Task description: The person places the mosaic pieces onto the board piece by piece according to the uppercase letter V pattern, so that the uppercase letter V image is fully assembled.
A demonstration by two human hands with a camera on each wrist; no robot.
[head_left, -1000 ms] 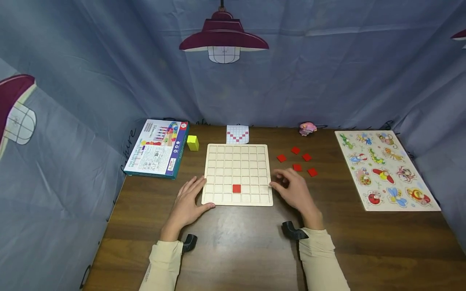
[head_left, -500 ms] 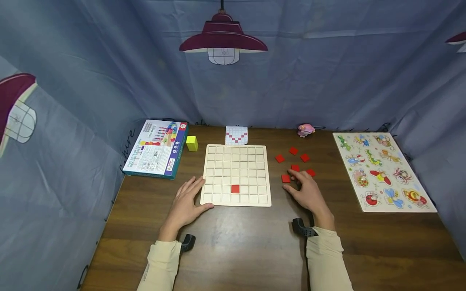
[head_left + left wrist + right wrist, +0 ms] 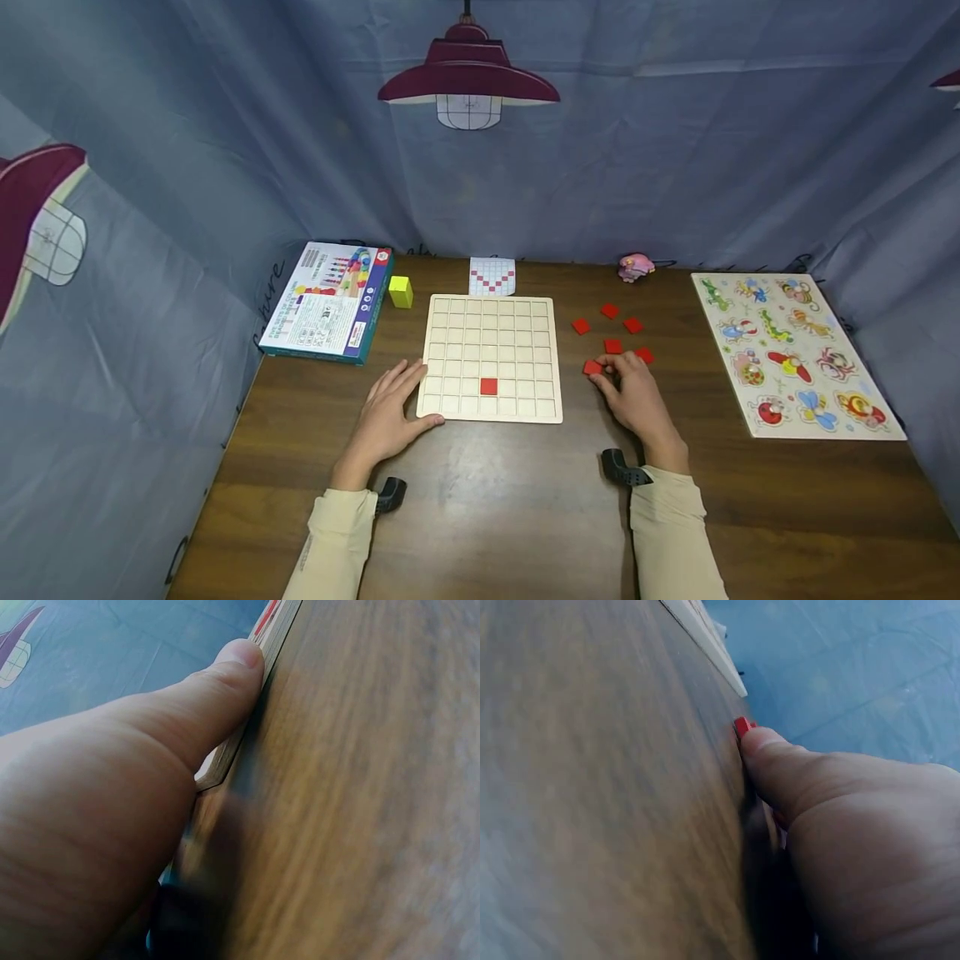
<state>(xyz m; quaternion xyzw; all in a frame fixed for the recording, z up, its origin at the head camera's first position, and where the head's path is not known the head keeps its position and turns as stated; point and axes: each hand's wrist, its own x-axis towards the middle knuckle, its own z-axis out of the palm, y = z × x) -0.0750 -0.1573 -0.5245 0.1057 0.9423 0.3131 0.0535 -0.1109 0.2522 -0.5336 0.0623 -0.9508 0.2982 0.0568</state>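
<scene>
A wooden grid board point(image 3: 491, 417) lies flat in the middle of the table, with one red square tile point(image 3: 488, 387) set in a cell of its lower part. My left hand point(image 3: 384, 423) rests at the board's lower left corner, fingers spread, its thumb point(image 3: 225, 679) on the edge in the left wrist view. To the right of the board, my right hand point(image 3: 636, 400) pinches another red square tile point(image 3: 592, 367) low at the tabletop between thumb and fingers. In the right wrist view the thumb touches this tile point(image 3: 742, 726). Several loose red tiles point(image 3: 612, 346) lie just beyond.
A pattern card point(image 3: 492, 277) with a V of red squares lies behind the board. At the left are a flat box point(image 3: 327, 302) and a yellow block point(image 3: 401, 292). A pink toy figure point(image 3: 635, 267) stands at the back; an insect puzzle board point(image 3: 795, 354) lies at the right.
My right hand has moved right, away from the board's edge, to the nearest loose tile, and its fingers have closed on it. The left hand has stayed in place.
</scene>
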